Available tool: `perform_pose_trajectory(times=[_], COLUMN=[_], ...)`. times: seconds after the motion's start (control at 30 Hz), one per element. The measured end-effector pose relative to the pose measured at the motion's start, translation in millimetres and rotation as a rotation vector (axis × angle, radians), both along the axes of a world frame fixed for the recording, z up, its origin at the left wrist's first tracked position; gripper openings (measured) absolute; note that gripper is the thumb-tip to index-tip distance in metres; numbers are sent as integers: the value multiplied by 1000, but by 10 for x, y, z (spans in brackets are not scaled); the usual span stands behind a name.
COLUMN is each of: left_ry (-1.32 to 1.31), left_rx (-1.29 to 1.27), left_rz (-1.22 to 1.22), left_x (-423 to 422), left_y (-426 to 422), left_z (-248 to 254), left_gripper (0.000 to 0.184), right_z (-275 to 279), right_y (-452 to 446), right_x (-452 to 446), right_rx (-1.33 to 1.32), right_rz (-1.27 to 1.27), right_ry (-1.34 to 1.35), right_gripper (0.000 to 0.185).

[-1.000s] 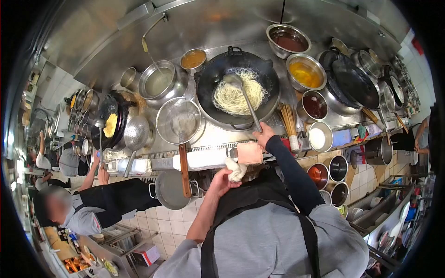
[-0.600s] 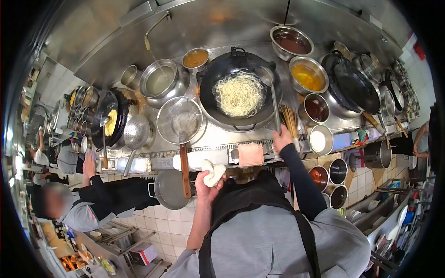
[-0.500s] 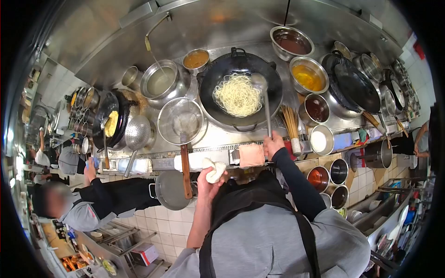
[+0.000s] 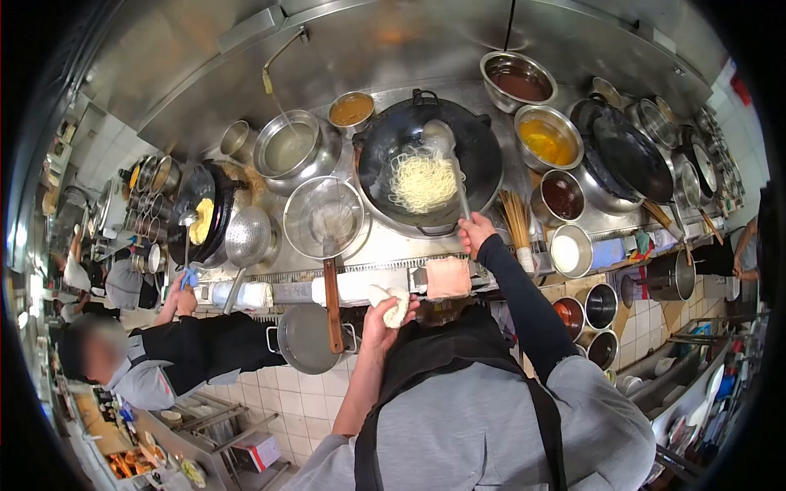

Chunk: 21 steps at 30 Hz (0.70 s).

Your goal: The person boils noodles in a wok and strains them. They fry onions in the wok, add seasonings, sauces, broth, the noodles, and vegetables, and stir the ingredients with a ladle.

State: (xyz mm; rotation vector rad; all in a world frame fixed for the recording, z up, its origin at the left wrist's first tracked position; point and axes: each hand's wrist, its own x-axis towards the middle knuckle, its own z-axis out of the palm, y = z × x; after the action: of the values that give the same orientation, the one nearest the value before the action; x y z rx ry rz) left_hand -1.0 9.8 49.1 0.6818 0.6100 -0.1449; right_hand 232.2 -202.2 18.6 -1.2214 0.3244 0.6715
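My right hand [image 4: 475, 235] grips the handle of a metal ladle [image 4: 440, 137], whose bowl rests inside a black wok [image 4: 471, 155] at the upper edge of a heap of pale noodles [image 4: 422, 182]. A little steam rises over the noodles. Held low in front of my apron, my left hand [image 4: 381, 331] is closed round a crumpled white cloth [image 4: 391, 305]. A folded pink cloth [image 4: 448, 278] lies on the stove's front ledge between my two hands.
A wire strainer [image 4: 324, 214] with a wooden handle juts over the front edge. Sauce bowls [image 4: 559, 196] and a bamboo brush [image 4: 516, 219] stand right of the wok. At left, a co-worker [image 4: 196, 348] tends another wok [image 4: 195, 188] holding yellow food.
My right hand has moved forward and slightly left, pushing the ladle's bowl up and left in the wok. The noodles sit lower and more bunched. My left hand still holds the cloth.
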Motion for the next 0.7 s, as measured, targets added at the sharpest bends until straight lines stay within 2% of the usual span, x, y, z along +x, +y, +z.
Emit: perform_pose_trajectory(times=[0.07, 0.1, 0.13, 0.17, 0.2, 0.23, 0.3, 0.4, 0.5, 0.53, 0.6, 0.67, 0.7], left_ry=[-50, -72, -84, -92, -98, -106, -62, 0, 12, 9, 6, -26, -46], left_rx=[59, 87, 71, 121, 174, 227, 244, 235, 287, 336, 485, 712, 834], left_rz=[-57, -82, -6, 6, 16, 26, 55, 93, 148, 166, 209, 199, 209], left_x=[7, -1, 8, 0, -14, -12, 11, 117, 348, 411, 532, 546, 545], left_y=[8, 10, -23, -12, 26, 68, 196, 376, 514, 567, 645, 773, 749], left_z=[-66, -93, -79, -108, -162, -218, -337, -320, -534, -656, -817, -1271, -1355], left_gripper=[38, 40, 51, 51, 52, 53, 50, 45, 38, 36, 29, 34, 38], right_z=[-21, 45, 194, 340, 444, -50, 192, 649, -120, -61, 10, -131, 11], right_y=[-72, -134, -206, -277, -344, -502, -760, -894, -615, -421, -407, -595, -714], right_x=[36, -5, -105, -224, -388, -425, -676, -571, -462, -476, -576, -593, -554], right_rx=[349, 195, 40, -115, -469, -723, -834, -811, -1134, -1200, -1003, -768, -783], right_rz=[95, 153, 213, 273, 378, 212, 257, 547, 399, 469, 436, 438, 486], right_ry=[289, 181, 74, -33, -340, -1172, -1023, -529, -828, -712, -775, -876, -695], right_gripper=[15, 16, 17, 19, 28, 38, 39, 44, 47, 51, 53, 56, 54])
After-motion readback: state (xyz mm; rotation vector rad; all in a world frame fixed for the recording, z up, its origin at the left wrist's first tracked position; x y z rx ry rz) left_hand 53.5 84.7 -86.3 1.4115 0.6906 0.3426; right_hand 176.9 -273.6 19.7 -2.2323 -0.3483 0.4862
